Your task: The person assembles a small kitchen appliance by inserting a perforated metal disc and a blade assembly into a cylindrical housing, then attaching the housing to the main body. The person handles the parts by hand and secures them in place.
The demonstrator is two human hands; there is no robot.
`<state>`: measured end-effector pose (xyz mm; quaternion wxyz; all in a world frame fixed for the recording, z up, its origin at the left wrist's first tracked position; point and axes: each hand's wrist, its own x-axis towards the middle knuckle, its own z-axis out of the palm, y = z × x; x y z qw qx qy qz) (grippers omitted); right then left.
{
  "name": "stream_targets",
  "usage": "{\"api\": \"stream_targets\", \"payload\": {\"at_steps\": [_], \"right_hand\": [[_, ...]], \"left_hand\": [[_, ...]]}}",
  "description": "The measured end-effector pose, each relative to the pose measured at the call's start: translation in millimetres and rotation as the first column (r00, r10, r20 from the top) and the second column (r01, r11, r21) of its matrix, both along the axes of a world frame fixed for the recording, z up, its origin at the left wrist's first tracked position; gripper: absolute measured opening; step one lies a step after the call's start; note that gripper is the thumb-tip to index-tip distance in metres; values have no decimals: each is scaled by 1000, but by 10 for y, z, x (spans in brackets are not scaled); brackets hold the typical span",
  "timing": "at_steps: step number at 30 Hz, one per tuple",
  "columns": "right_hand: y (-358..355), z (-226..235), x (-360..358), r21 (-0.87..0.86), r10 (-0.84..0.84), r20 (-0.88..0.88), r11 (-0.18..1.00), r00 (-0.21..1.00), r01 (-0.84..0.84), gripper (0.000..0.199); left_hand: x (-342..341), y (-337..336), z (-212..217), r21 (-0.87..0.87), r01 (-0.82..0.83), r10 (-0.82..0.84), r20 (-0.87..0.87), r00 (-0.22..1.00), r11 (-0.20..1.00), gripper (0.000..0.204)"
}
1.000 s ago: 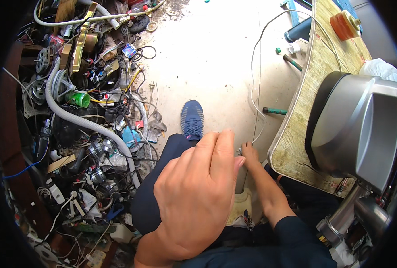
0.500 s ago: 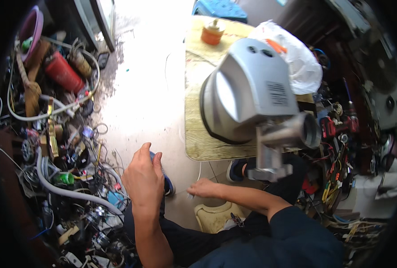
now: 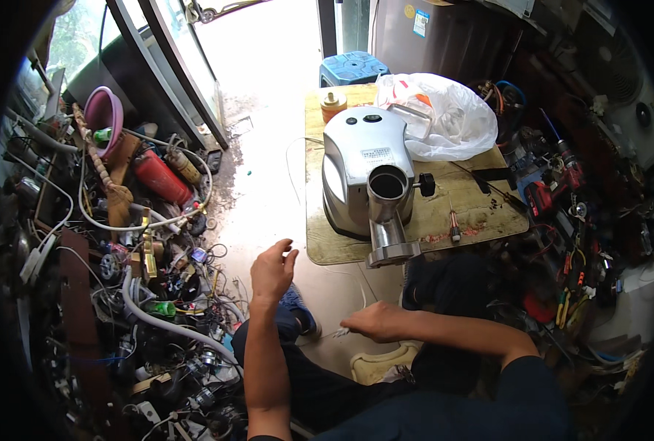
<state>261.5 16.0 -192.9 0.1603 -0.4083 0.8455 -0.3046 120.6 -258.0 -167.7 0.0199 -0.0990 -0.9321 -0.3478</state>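
A silver electric meat grinder [image 3: 360, 173] stands on the wooden tabletop in front of me. Its round feed tube [image 3: 388, 184] faces up, and the ringed outlet [image 3: 393, 254] juts past the near table edge. Left of that edge, my left hand [image 3: 273, 270] is raised in the air, thumb apart from bent fingers, with nothing in it. Lower and to the right, my right hand [image 3: 378, 322] is closed around the end of a white cord [image 3: 362, 290]. A small pale piece sticks out by its fingertips; whether it is a plug is too small to tell.
A white plastic bag [image 3: 459, 121], an orange-labelled can [image 3: 333, 106] and a screwdriver [image 3: 455, 224] lie or stand on the table [image 3: 319, 246]. Behind is a blue stool [image 3: 352, 67]. Cluttered parts and a red cylinder [image 3: 161, 176] fill the left; a red drill [image 3: 551, 195] lies right.
My view has shifted, showing more of the doorway and far side; the grinder looks smaller and its feed tube now faces me. Both hands keep nearly the same pose.
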Motion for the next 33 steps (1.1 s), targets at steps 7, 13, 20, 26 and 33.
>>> {"api": "stream_targets", "payload": {"at_steps": [7,13,20,26,33], "right_hand": [[160,-234,-102,-180,-296,63,936,953,303,26],[-36,-315,-236,-308,-442,109,837,890,453,22],[-71,-279,-273,-290,-495,266,777,827,559,26],[-52,-478,-283,-292,-546,320,720,774,629,30],[-31,-480,-344,-246,-502,512,692,697,678,31]], "left_hand": [[390,191,218,81,136,-144,110,983,987,30],[786,232,-185,388,55,-192,323,927,920,35],[742,624,-311,134,208,-245,409,879,969,46],[658,802,-392,66,262,-266,399,878,963,51],[591,855,-491,29,279,-270,372,888,960,54]]}}
